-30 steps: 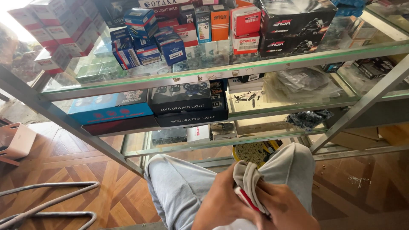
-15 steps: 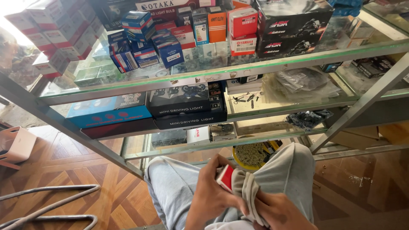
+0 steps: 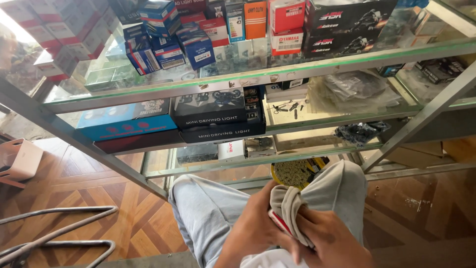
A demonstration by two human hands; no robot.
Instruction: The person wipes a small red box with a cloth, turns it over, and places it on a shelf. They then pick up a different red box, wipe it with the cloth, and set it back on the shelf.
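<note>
I am sitting with my knees in light grey trousers (image 3: 213,218), both hands low in the middle of the view. My left hand (image 3: 253,231) grips a small red and white packet (image 3: 278,222), only its edge showing. My right hand (image 3: 329,240) pinches a bunched fold of grey cloth (image 3: 287,198) that covers the packet from above. I cannot tell if the cloth is a pocket lining or a rag. The two hands touch around the packet.
A metal-framed glass shelf rack (image 3: 277,74) stands right ahead, stacked with boxes: blue and red ones (image 3: 163,39) on top, black ones (image 3: 218,116) below. A yellow round tin with chain (image 3: 297,171) sits behind my knee. Pink stool (image 3: 20,159) and bent metal tubing (image 3: 59,233) at left.
The red and white packet has slid lower under the grey cloth and shows less. My right hand has closed further over the cloth.
</note>
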